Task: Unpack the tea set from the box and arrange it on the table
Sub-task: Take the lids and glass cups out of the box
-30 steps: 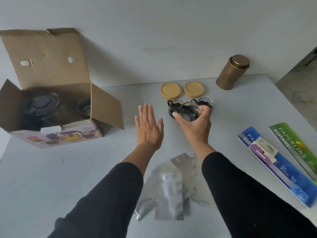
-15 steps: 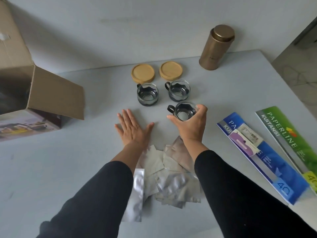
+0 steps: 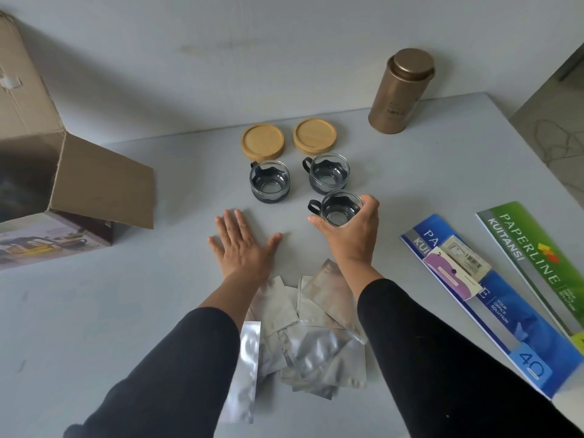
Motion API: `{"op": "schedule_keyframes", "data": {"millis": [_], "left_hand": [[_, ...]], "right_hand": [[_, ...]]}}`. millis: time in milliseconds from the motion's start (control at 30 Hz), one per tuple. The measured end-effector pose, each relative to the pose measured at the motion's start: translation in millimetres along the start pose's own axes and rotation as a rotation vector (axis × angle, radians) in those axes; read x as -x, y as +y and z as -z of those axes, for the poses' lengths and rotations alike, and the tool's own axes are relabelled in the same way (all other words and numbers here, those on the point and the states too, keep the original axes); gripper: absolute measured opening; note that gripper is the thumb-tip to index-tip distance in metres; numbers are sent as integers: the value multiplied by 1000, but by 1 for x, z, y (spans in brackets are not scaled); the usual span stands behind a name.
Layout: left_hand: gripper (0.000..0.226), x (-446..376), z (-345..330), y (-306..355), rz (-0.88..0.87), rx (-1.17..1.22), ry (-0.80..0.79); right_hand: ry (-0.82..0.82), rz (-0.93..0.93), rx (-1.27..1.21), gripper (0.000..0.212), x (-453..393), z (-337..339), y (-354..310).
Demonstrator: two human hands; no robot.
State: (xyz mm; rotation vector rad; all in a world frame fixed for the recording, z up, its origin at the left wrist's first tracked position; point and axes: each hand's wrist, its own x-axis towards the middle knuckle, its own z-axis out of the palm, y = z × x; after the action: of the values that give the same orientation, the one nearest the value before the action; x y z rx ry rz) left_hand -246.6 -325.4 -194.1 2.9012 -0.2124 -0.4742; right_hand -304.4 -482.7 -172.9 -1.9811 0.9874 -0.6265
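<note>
My right hand (image 3: 350, 235) grips a glass tea cup with a black handle (image 3: 336, 207) from its near side, thumb and fingers curled round the rim, low over the table. Two more glass cups (image 3: 270, 181) (image 3: 328, 172) stand just behind it in a row. Behind them lie two round wooden coasters (image 3: 263, 142) (image 3: 314, 135). My left hand (image 3: 241, 245) lies flat on the table with fingers spread, left of the held cup. The open cardboard box (image 3: 79, 181) sits at the far left; its inside is dark.
A gold tin canister (image 3: 401, 91) stands at the back right. Several silver foil pouches (image 3: 303, 336) lie between my forearms. Blue and green receipt books (image 3: 493, 298) (image 3: 537, 263) lie along the right edge. The wall runs close behind the table (image 3: 94, 327).
My right hand brought the third cup down and nearer, in front of the other two. My left hand dropped flat onto the table. The view swung right, leaving the box at the left edge.
</note>
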Motion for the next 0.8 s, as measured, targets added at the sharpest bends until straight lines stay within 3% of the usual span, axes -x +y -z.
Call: {"op": "schedule_keyframes", "data": {"millis": [467, 600, 800], "left_hand": [[91, 0, 13, -12, -69, 55, -75], [80, 4, 34, -26, -111, 1, 53], [69, -6, 103, -58, -223, -24, 247]], "right_hand": [[-7, 41, 165, 103, 1, 3, -5], [109, 279, 335, 97, 10, 3, -30], [36, 506, 230, 77, 33, -31, -107]]}}
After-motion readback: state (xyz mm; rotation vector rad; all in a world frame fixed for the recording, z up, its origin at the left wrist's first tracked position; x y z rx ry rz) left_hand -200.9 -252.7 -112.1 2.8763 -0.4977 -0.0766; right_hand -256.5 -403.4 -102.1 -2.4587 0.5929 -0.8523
